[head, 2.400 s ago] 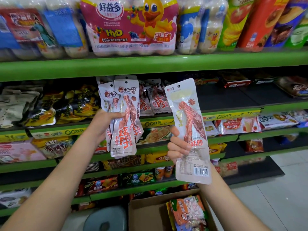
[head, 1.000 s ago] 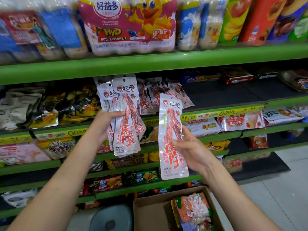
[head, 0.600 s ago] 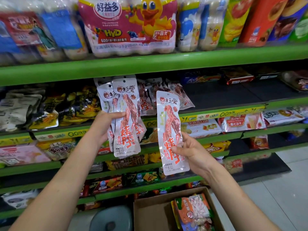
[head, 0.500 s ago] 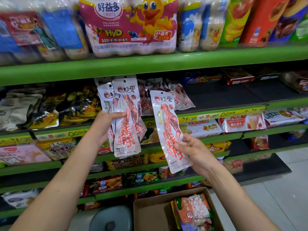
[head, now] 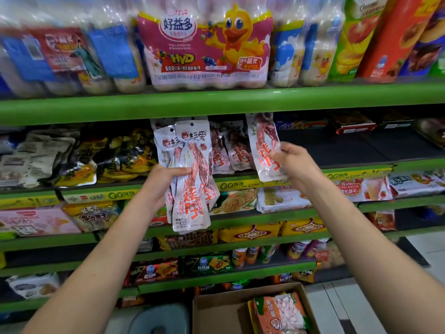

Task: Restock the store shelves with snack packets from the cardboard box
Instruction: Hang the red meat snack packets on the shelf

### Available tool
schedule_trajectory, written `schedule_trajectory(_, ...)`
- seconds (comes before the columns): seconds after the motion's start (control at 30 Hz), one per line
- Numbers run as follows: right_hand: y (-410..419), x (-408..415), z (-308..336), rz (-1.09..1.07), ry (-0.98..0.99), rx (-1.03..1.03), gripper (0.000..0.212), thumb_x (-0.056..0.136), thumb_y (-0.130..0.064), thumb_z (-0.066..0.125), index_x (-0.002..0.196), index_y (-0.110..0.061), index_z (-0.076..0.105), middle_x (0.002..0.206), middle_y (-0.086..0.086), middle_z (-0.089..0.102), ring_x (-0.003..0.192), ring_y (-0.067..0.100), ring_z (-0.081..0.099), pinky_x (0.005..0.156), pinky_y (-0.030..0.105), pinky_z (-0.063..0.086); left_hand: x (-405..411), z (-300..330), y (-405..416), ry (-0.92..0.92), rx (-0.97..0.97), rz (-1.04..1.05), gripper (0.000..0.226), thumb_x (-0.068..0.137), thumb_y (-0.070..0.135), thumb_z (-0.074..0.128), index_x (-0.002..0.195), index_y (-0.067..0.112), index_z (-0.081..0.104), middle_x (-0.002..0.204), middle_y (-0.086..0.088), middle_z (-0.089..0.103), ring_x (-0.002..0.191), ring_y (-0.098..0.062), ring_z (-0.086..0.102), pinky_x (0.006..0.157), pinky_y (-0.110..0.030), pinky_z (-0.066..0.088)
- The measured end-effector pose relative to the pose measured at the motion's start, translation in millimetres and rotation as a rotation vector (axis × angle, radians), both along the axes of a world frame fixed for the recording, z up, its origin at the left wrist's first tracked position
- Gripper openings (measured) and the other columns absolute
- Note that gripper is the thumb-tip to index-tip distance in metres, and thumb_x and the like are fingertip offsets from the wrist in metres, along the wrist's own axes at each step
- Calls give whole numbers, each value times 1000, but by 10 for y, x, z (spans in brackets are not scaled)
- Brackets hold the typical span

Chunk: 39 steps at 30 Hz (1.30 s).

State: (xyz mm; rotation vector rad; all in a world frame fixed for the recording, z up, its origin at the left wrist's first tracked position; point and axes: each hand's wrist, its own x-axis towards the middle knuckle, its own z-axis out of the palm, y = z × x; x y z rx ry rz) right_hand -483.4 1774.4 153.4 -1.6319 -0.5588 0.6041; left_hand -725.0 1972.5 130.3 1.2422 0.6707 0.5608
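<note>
My left hand (head: 163,182) grips a bundle of white snack packets (head: 191,179) with red lettering, held upright in front of the shelves. My right hand (head: 295,165) pinches the lower part of one more such packet (head: 263,145), raised to the second shelf, its top edge under the green shelf lip above. More packets of the same kind (head: 231,148) lean on that shelf between my hands. The cardboard box (head: 216,312) stands open on the floor at the bottom, with an orange packet (head: 277,314) inside.
Green shelves (head: 216,102) run across the whole view. Drink multipacks (head: 207,44) fill the top shelf. Yellow and grey bags (head: 79,155) lie at the left of the second shelf, whose right part is dark and bare. A grey stool (head: 159,319) stands left of the box.
My right hand has lifted its single packet up and to the right, from chest height to the second shelf beside the packets there. My left hand keeps its bundle in about the same place.
</note>
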Motion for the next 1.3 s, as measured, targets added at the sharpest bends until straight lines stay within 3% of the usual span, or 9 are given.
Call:
schedule_trajectory(0.17,550,138,198,-78,-85,-51,35,95,-11,65,129,-2,63,108,8,71,92,22,67,75,33,53,-2,21,-23,-13,-5,-6,65,62,16,85,123,10,64,115,-9,75,111,-33,69,106,-59,45)
schedule_trajectory(0.33,606,95,165,14,-683,-607,34,98,-33,56,117,-6,67,109,18,68,88,29,60,74,30,45,-13,26,-29,-23,-19,-5,64,64,13,83,125,10,63,114,-9,76,108,-32,71,104,-58,48)
schedule_trajectory(0.5,478,26,5,-20,-877,-598,26,95,-22,59,116,-9,67,124,23,59,114,41,55,90,38,47,-9,40,-49,-20,-3,4,63,71,11,82,130,7,61,121,-11,72,116,-34,66,108,-57,44)
schedule_trajectory(0.63,365,-234,5,-61,-921,-415,28,92,-11,59,118,-8,67,131,18,54,119,39,48,97,41,44,-3,33,-32,0,-24,11,41,83,0,73,123,6,65,112,-15,75,97,-32,75,82,-44,61)
schedule_trajectory(0.77,220,-772,-12,133,-880,-232,26,96,-25,59,120,-15,63,114,-2,56,108,15,53,99,36,48,3,42,-113,-31,-70,40,35,84,-3,71,118,3,67,104,-16,77,90,-34,76,69,-38,61)
schedule_trajectory(0.93,-27,-1339,-272,307,-718,-245,69,88,-58,62,145,-28,40,131,-13,41,119,6,47,103,28,40,50,-41,-430,-28,-168,61,33,84,1,72,116,-6,67,101,-22,76,89,-36,75,75,-43,62)
schedule_trajectory(1.03,-119,-1484,-420,246,-688,-237,93,79,-62,69,153,-26,26,142,-11,33,130,8,39,110,31,37,99,-96,-630,-61,-215,64,32,86,2,71,117,-3,67,102,-21,76,91,-36,75,76,-43,60)
schedule_trajectory(1.13,-176,-1526,-491,200,-717,-249,107,72,-62,76,156,-25,20,150,-6,29,138,13,34,115,36,36,142,-117,-749,-86,-223,75,26,89,5,71,115,5,70,109,-17,76,101,-35,73,92,-49,56)
schedule_trajectory(1.3,-269,-1515,-506,115,-528,-108,96,78,-39,82,151,-45,19,122,-25,29,108,-18,41,80,-2,37,176,-97,-839,-135,-260,2,24,94,16,69,118,10,69,112,-16,75,102,-33,73,86,-46,60)
